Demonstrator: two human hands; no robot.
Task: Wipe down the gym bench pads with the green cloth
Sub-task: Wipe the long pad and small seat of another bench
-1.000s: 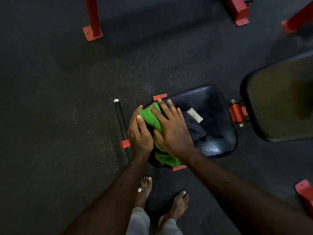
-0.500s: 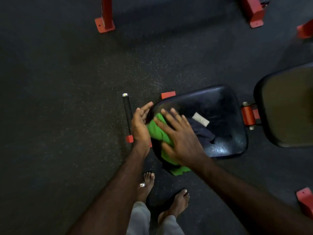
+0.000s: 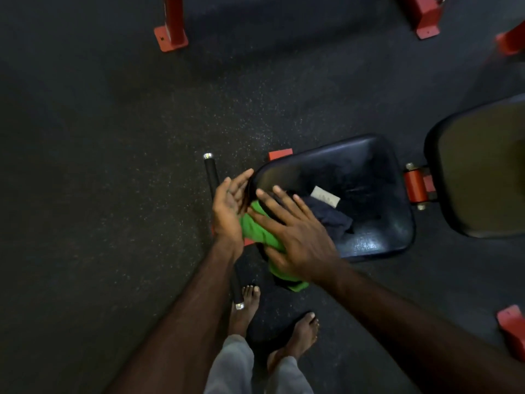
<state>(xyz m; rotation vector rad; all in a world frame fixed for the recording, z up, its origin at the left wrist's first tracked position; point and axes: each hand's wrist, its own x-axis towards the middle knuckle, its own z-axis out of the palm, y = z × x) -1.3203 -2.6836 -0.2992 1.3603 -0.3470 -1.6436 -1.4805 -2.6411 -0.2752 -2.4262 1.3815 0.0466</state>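
The green cloth (image 3: 255,227) lies bunched over the near-left edge of the black seat pad (image 3: 369,177), with a fold hanging below the pad's rim. My right hand (image 3: 295,237) presses flat on the cloth, fingers spread and straight. My left hand (image 3: 228,207) is at the pad's left edge, palm turned inward, fingers straight, touching the side of the cloth. A larger black back pad (image 3: 483,172) sits to the right, joined by a red hinge (image 3: 414,186).
A dark garment (image 3: 329,217) with a white label lies on the seat pad. A black bar with chrome ends (image 3: 211,174) crosses the floor under my left arm. Red frame feet (image 3: 170,38) stand at the back. My bare feet (image 3: 301,334) are below the pad.
My left hand has lifted off the cloth and turned its palm inward beside the pad. My right hand has slid the cloth toward the pad's near edge. The view has shifted, moving the bench right.
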